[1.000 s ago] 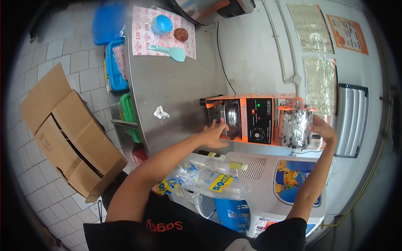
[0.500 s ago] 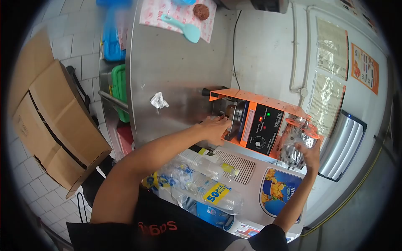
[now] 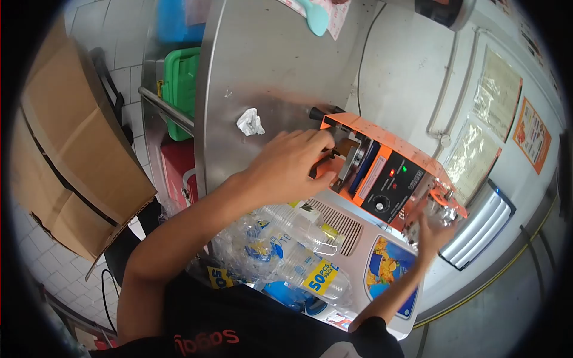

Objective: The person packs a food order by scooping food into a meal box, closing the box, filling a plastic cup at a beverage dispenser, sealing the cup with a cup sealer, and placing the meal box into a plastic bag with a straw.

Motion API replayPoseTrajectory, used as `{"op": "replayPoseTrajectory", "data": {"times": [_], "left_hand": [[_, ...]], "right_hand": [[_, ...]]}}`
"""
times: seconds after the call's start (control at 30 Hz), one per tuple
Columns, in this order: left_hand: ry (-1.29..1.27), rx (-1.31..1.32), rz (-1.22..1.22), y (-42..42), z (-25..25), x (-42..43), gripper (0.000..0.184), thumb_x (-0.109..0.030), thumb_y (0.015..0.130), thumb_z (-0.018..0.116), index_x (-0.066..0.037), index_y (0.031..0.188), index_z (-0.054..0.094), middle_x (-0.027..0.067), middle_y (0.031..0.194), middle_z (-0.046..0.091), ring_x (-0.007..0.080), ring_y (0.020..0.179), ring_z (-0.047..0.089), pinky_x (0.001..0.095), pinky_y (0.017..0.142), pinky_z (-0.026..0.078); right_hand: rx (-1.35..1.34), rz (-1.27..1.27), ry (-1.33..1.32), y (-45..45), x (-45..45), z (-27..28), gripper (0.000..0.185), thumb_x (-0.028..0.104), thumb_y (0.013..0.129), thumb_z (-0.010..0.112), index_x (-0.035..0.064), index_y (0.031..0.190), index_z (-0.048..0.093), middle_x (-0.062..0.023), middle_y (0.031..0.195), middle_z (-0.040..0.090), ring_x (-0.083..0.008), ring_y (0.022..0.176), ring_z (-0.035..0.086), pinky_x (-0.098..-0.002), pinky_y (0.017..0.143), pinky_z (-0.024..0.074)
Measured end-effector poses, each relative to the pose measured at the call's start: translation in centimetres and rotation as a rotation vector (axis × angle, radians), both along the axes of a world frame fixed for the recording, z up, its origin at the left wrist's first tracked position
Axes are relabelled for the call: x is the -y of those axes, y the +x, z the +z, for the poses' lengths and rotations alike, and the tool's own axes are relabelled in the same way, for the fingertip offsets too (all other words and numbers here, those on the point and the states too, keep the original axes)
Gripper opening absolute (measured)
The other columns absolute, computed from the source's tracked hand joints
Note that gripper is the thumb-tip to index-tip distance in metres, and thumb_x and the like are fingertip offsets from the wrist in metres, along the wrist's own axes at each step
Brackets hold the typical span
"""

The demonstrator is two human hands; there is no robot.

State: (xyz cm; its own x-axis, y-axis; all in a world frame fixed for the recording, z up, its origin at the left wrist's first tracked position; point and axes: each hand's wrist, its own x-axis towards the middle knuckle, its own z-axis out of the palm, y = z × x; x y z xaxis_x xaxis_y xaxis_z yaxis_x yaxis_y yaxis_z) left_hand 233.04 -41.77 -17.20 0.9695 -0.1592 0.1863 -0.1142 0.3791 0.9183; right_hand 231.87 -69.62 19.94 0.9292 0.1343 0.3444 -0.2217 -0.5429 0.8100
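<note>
The orange machine [image 3: 391,145] lies diagonally in view, right of centre, with its black control panel [image 3: 395,184] exposed. On the panel, a green light [image 3: 404,169] and a red light [image 3: 391,172] glow near a round knob [image 3: 380,206]. The left hand [image 3: 292,164] is at the opening in the machine's left end, partly open: the fingers curl, and the thumb stands apart from them. Whether it grips the dark part there cannot be told. The right hand [image 3: 437,231], blurred, is at the machine's right end, by an orange disc [image 3: 444,201] and clear, shiny material; its fingers are bent, but its opening and any hold cannot be told.

Left of the machine, a crumpled white piece [image 3: 250,122] rests on the steel bench [image 3: 262,65]. At the far edge of view, a teal spatula [image 3: 317,19] lies on printed paper [image 3: 338,22]. On the near side, clear plastic cups [image 3: 298,262] in labelled wrapping lie beside a vented white appliance [image 3: 361,247] bearing a picture panel. A green bin [image 3: 179,89] sits above a red container [image 3: 179,170] left of the bench; an open cardboard box [image 3: 77,143] stands farther left. Sheets [image 3: 500,89] are fixed to the wall at right, near a slatted silver unit [image 3: 478,225].
</note>
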Motion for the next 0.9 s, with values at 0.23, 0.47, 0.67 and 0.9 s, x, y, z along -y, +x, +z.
{"op": "replayPoseTrajectory", "data": {"times": [0.23,0.47,0.67,0.9], "left_hand": [[0.219,-0.166,0.279,-8.3,-4.6,-11.8,0.036,-0.007,0.078,0.075,-0.001,0.11,0.06,0.0136,0.109,0.067,0.029,0.1,0.065,0.0384,0.089,0.049],[0.833,-0.316,0.565,-15.1,-10.1,-20.4,0.035,-0.007,0.087,0.068,0.002,0.118,0.055,0.0175,0.123,0.06,0.0294,0.12,0.056,0.0389,0.099,0.043],[1.268,-0.419,0.589,-14.5,-16.7,-20.1,0.057,-0.019,0.087,0.071,-0.007,0.137,0.047,0.0106,0.149,0.042,0.0295,0.141,0.035,0.046,0.113,0.027],[1.448,-0.341,0.639,-13.9,-18.0,-19.9,0.058,-0.034,0.088,0.067,-0.016,0.14,0.048,0.0037,0.155,0.036,0.0281,0.144,0.031,0.0485,0.114,0.023]], "right_hand": [[-0.298,-0.394,0.871,3.9,4.0,11.2,0.139,0.053,0.051,0.092,0.0024,0.154,0.015,-0.0194,0.152,0.031,-0.032,0.138,0.033,-0.0416,0.113,0.0284],[-0.1,-0.236,0.666,3.0,-3.0,2.6,0.123,0.038,0.056,0.094,-0.0003,0.15,0.024,-0.015,0.146,0.041,-0.0288,0.137,0.036,-0.0422,0.112,0.0309],[0.52,-0.153,-0.312,2.1,0.1,-7.1,0.109,0.063,0.058,0.083,-0.0016,0.133,0.038,-0.0199,0.125,0.05,-0.0424,0.115,0.05,-0.0578,0.086,0.0421],[0.5,-0.031,-0.392,1.7,1.3,-7.6,0.113,0.066,0.063,0.078,-0.0034,0.14,0.032,-0.023,0.133,0.045,-0.0435,0.118,0.048,-0.0582,0.09,0.0387]]}}
